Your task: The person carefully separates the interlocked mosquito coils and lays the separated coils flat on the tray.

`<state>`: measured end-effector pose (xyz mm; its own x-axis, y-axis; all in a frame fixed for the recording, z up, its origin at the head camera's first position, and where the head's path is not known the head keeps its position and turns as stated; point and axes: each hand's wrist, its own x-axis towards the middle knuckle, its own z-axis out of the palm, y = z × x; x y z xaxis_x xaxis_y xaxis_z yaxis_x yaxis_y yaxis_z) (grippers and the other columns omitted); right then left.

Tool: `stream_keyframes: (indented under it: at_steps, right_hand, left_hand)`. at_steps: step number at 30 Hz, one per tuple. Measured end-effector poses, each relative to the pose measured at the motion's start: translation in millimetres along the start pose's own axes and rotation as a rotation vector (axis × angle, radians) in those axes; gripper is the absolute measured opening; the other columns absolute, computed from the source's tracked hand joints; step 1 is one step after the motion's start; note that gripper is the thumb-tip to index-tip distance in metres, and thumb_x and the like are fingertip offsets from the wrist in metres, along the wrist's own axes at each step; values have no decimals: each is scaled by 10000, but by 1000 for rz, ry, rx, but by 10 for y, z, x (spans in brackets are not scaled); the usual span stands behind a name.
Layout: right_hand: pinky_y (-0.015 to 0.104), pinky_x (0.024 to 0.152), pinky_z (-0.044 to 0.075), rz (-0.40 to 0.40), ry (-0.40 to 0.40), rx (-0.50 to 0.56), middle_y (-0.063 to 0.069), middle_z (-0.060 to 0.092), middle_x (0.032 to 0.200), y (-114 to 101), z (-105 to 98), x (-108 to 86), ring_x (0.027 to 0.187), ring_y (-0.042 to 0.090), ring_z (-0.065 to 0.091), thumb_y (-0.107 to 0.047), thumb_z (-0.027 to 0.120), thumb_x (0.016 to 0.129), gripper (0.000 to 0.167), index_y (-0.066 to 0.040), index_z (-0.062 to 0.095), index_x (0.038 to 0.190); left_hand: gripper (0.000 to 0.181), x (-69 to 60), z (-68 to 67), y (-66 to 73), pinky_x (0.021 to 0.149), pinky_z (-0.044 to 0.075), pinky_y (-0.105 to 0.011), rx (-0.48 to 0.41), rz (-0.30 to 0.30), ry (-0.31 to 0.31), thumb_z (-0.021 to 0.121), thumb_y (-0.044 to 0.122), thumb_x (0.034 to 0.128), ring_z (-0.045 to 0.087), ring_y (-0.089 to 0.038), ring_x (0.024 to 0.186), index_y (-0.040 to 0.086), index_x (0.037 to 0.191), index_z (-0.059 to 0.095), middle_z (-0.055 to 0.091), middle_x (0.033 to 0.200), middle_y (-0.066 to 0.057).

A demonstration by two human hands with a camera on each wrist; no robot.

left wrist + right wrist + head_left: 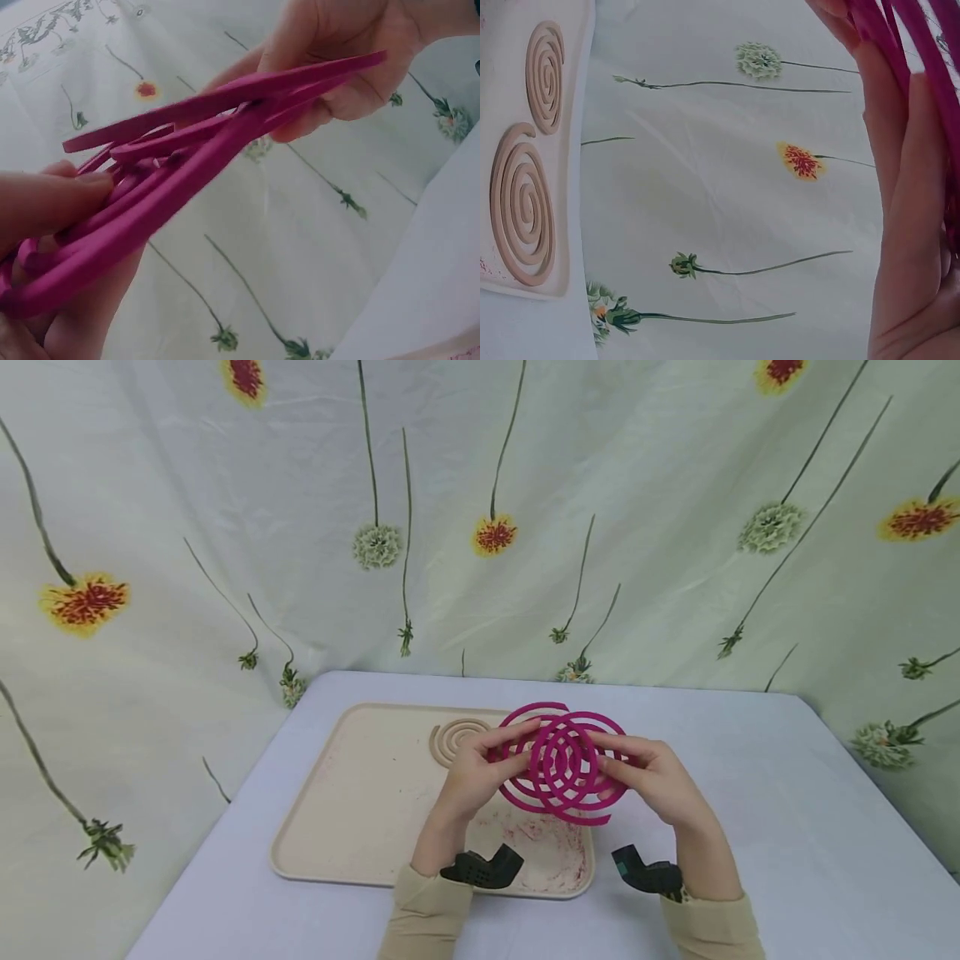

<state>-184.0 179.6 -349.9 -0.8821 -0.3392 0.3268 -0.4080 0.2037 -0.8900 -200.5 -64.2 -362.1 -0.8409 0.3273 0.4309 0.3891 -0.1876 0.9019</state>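
Two magenta mosquito coils (600, 717) overlap in front of me, raised over the tray's right side. My left hand (468, 772) pinches the left part of the pair between thumb and fingers. From the other side my right hand (663, 781) grips the right part, its thumb in front. Seen edge-on in the left wrist view, the magenta coils (150, 210) touch along part of their length and spread apart at one end. In the right wrist view only a strip of them shows beside my right hand (911, 225).
A beige tray (345, 810) lies on the white-covered table (750, 777), with reddish crumbs at its near right. Tan mosquito coils (526, 210) lie in the tray, partly hidden behind my left hand in the head view. A flower-print cloth (300, 485) hangs behind the table.
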Motion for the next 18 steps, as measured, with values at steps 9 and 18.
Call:
stream_keyframes:
  at_steps: [9, 18]
  right_hand:
    - [267, 770, 539, 9, 328, 205, 48, 555, 1185, -57, 281, 83, 984, 156, 607, -42, 556, 932, 376, 41, 515, 1296]
    - [276, 807, 526, -30, 587, 424, 5, 608, 1149, -60, 593, 163, 972, 155, 627, -72, 523, 957, 383, -16, 507, 1335]
  left_hand:
    - [369, 66, 299, -69, 817, 524, -357, -147, 132, 401, 628, -60, 852, 622, -234, 1042, -36, 1219, 596, 618, 1173, -174]
    - [433, 90, 499, -143, 930, 459, -340, -160, 232, 367, 486, 39, 966, 464, -272, 1246, 16, 1394, 422, 466, 1381, -139]
